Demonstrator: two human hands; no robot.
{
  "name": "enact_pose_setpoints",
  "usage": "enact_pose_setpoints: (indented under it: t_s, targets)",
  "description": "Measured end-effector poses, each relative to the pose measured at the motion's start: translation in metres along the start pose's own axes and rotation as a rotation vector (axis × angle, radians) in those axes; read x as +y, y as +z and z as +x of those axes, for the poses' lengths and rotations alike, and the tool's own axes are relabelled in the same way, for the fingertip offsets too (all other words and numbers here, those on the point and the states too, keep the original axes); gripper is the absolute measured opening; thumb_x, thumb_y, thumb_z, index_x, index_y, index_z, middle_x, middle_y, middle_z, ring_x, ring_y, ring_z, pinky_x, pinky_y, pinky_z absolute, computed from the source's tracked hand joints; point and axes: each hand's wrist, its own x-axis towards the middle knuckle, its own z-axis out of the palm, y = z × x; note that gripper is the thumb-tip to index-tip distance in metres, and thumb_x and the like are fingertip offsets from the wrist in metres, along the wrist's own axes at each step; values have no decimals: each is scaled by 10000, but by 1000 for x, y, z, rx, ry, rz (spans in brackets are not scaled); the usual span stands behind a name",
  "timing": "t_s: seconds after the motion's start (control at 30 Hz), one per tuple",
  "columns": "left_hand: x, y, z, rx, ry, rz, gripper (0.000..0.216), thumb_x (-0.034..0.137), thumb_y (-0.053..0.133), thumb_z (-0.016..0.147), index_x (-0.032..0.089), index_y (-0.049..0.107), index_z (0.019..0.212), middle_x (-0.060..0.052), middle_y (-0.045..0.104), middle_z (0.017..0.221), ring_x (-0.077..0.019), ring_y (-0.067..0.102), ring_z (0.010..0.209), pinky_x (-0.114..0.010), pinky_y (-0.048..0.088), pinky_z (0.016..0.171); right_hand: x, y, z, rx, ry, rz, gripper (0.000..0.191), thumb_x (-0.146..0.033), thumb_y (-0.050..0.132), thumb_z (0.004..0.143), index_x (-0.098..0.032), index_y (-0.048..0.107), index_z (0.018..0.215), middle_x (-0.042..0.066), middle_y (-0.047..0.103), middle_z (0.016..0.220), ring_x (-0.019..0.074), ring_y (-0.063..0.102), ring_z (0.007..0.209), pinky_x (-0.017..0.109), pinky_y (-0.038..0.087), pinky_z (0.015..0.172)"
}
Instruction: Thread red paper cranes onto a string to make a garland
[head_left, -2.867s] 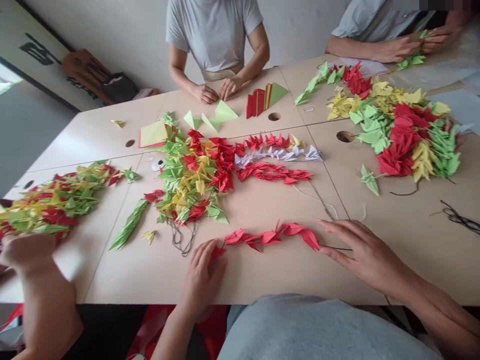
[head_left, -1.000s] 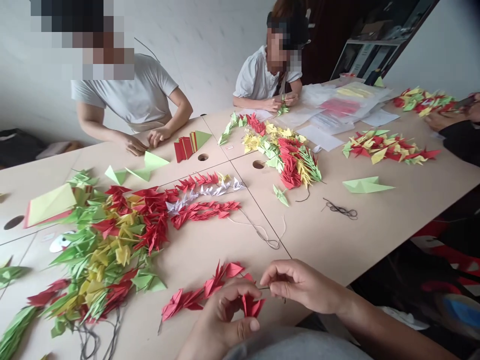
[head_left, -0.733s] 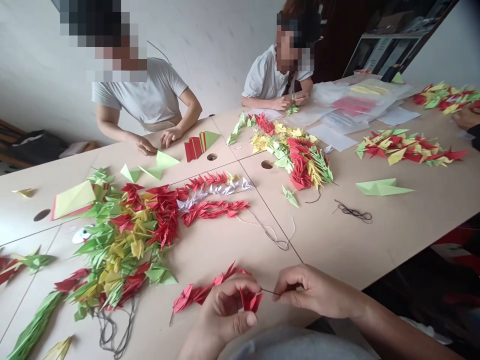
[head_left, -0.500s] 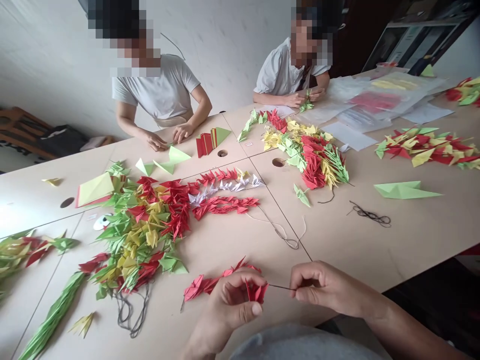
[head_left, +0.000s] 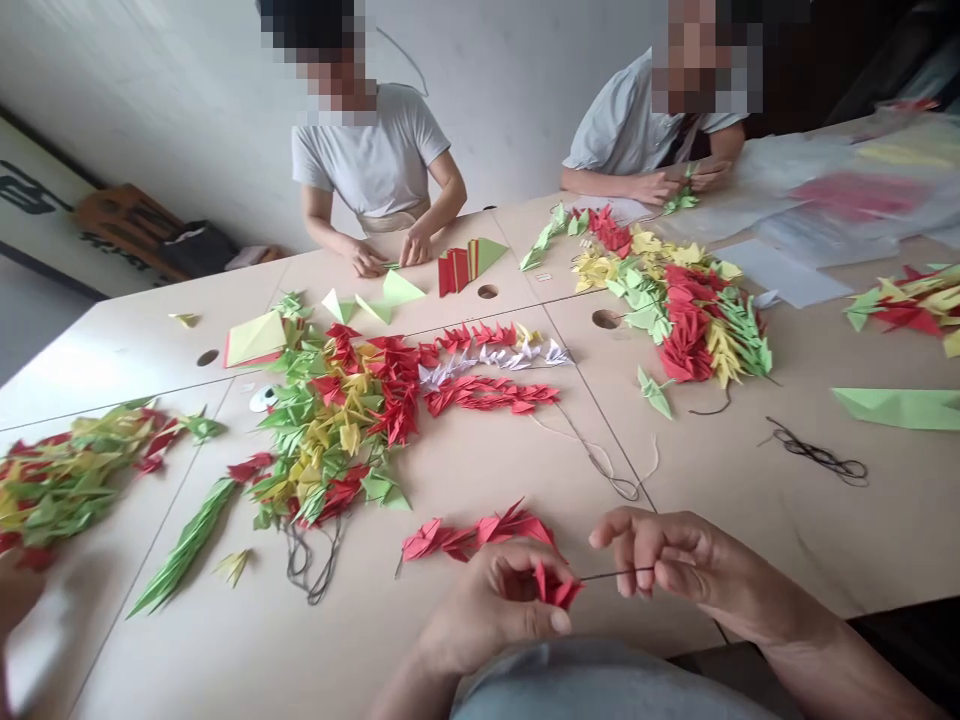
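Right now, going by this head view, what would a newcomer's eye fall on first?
Probably the big heap of red, yellow and green paper cranes, left of centre on the table. Next comes the similar, smaller heap farther right, in front of a co-worker in a pale shirt. Nearest, the left hand holds a red folded paper, and a dark cord stretches from it to the right hand.

The left hand (head_left: 501, 602) partly hides red folded paper (head_left: 559, 590); plastic bags (head_left: 821, 212) near the far edge of the table (head_left: 720, 490) blur.
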Motion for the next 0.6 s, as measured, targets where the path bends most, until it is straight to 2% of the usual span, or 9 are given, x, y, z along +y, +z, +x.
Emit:
enact_pose_setpoints:
  t_s: [0.07, 0.17, 0.27, 0.33, 0.37, 0.43, 0.6]
  targets:
    - [1, 3, 1, -45, -20, 36, 360, 368, 880, 612, 128, 753, 848, -19, 566, 726, -111, 468, 657, -245, 374, 613, -2, 5, 4, -47, 5, 93, 197, -387, 620, 928, -216, 695, 864, 73, 657, 1107, 140, 651, 832, 300, 484, 785]
    - [8, 4, 0, -118, -48, 88, 410, 371, 874, 623, 128, 758, 932, -18, 571, 745, -109, 477, 651, -250, 402, 615, -6, 10, 10, -96, 7, 111, 191, -379, 613, 935, -222, 703, 875, 49, 705, 914, 132, 649, 764, 260, 487, 711]
    - [21, 3, -4, -82, 107, 228, 360, 311, 847, 681, 165, 768, 1001, -95, 643, 1028, -198, 596, 939, -307, 480, 827, -11, 10, 14, -64, -36, 12, 221, -396, 618, 928, -216, 700, 829, 19, 669, 745, 119, 609, 699, 230, 478, 672]
    - [32, 3, -8, -29, 220, 319, 346, 281, 830, 713, 189, 768, 1041, -122, 649, 1149, -241, 583, 1116, -343, 455, 966, -16, 7, 17, -26, -78, -74, 250, -419, 611, 925, -215, 697, 808, 10, 637, 707, 116, 590, 664, 221, 477, 638]
    - [37, 3, -10, -8, 249, 321, 347, 277, 819, 729, 199, 763, 1063, -126, 649, 1172, -249, 573, 1160, -346, 455, 984, -19, 6, 18, -8, -94, -123, 266, -429, 603, 926, -215, 696, 798, 9, 626, 697, 116, 584, 654, 220, 481, 631]
    - [46, 4, -12, 30, 270, 239, 345, 299, 794, 763, 211, 748, 1093, -120, 669, 1145, -243, 608, 1125, -339, 492, 947, -28, 5, 23, 3, -124, -227, 282, -441, 586, 933, -218, 693, 796, 11, 620, 690, 124, 581, 653, 226, 494, 633]
    - [75, 15, -9, 41, 323, -150, 323, 351, 740, 824, 233, 697, 1121, -69, 723, 1056, -145, 707, 799, -266, 568, 745, -70, 22, 43, -40, -198, -445, 227, -382, 584, 943, -231, 696, 815, 12, 629, 691, 138, 599, 668, 236, 519, 633]
